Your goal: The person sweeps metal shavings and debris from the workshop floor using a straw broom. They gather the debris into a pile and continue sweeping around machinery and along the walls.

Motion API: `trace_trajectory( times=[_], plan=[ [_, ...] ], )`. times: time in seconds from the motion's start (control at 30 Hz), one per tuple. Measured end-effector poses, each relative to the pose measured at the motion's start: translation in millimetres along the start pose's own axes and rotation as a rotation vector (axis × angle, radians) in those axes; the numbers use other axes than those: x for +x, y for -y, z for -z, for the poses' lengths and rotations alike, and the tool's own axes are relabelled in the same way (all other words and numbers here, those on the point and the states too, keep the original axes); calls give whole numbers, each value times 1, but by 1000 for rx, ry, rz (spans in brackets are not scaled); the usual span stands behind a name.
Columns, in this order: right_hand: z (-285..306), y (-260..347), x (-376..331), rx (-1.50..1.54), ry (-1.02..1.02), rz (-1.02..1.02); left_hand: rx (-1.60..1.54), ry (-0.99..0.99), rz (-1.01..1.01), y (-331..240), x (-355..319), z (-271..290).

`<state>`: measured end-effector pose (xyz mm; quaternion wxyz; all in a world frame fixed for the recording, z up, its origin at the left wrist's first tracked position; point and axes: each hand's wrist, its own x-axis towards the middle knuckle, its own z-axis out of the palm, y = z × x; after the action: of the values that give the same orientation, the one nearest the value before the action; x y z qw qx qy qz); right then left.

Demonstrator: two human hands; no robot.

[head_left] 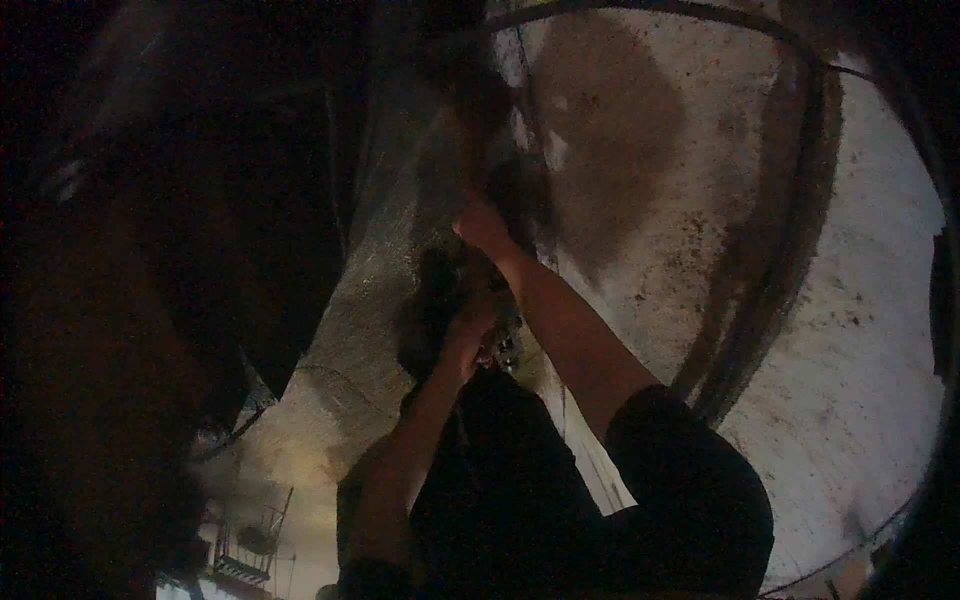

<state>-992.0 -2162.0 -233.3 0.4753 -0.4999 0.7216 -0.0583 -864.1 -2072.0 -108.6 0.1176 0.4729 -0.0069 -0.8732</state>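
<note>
Near the middle of the view, my left hand point(470, 328) is curled closed around something dark that I cannot make out. Small shiny bits point(508, 352) show right beside its fingers. Farther up, my right hand point(484, 228) is also closed. A dark brownish shape point(480, 125) extends upward from it, too dim to name. Between and just left of the hands lies a black form point(432, 285), its outline lost in shadow. Both forearms are bare below dark sleeves.
A large pale, stained surface point(650, 180) fills the right side, crossed by a dark curved band point(790, 250). Left of my hands runs a greyish rough surface point(375, 290). At lower left stands a small rack-like frame point(245, 560). The far left is nearly black.
</note>
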Motion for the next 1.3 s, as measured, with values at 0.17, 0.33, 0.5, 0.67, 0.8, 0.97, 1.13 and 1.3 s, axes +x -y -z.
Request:
trace_trajectory(
  times=[0.17,0.33,0.5,0.67,0.8,0.97,1.13,1.3],
  plan=[
    [-55,-70,-69,-44,-332,263,105,-26,-15,53,-32,9],
    [-99,-79,-90,-35,-211,123,361,-45,21,47,-73,36],
    [-173,-56,-68,669,-156,-33,701,-270,43,-30,-125,33],
    [-205,14,-108,1342,49,-178,856,-477,261,-46,-186,42],
    [-198,30,-172,1824,77,54,1263,-303,-287,48,-223,89],
    [-108,-29,-121,1201,-233,131,889,-99,-169,23,-140,56],
    [-145,-29,-65,1043,9,-360,699,-359,67,-17,-110,63],
    [-179,12,-170,1551,332,-263,774,-456,-140,77,-208,62]
  ],
)
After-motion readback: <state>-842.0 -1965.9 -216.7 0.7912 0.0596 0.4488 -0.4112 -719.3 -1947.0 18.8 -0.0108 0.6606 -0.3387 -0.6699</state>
